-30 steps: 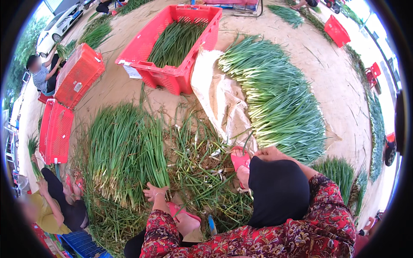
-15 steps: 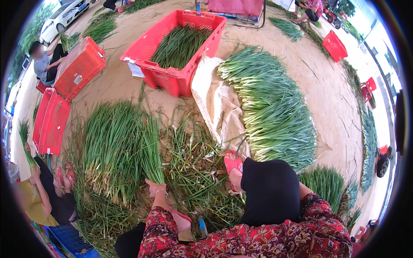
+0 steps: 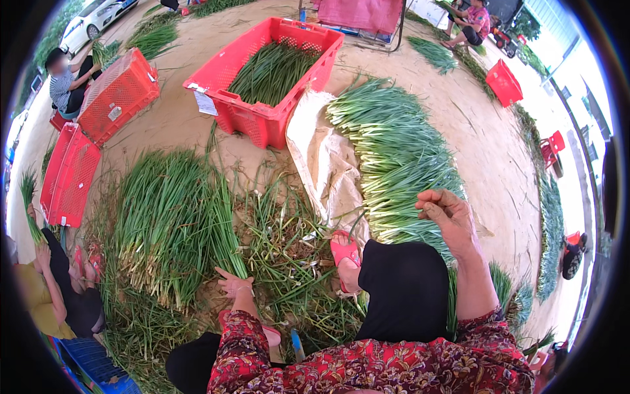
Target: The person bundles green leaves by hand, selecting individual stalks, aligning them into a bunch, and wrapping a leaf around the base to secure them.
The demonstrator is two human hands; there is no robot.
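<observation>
My left hand (image 3: 235, 285) is low at left, its fingers stretched out against the pale root ends of a green chive bunch (image 3: 224, 233). That bunch lies along the right side of a big heap of untrimmed chives (image 3: 154, 220). Raised above my right knee is my right hand (image 3: 451, 222), its fingers loosely bent and apart, with nothing visible in them. Behind it, a long row of cleaned chives (image 3: 400, 157) lies with white ends to the left. Loose leaf scraps (image 3: 289, 243) cover the ground between the heap and my right foot.
A red crate (image 3: 266, 125) holding chives stands ahead, beside a pale woven sheet (image 3: 321, 151). More red crates (image 3: 119, 98) stand at left, near two seated people. A blue-handled tool (image 3: 297, 345) is by my left foot. Another person (image 3: 469, 26) sits far right.
My right hand has come up from beside my right knee to above it. My left hand's fingers have loosened from around the chive bunch and now stretch out.
</observation>
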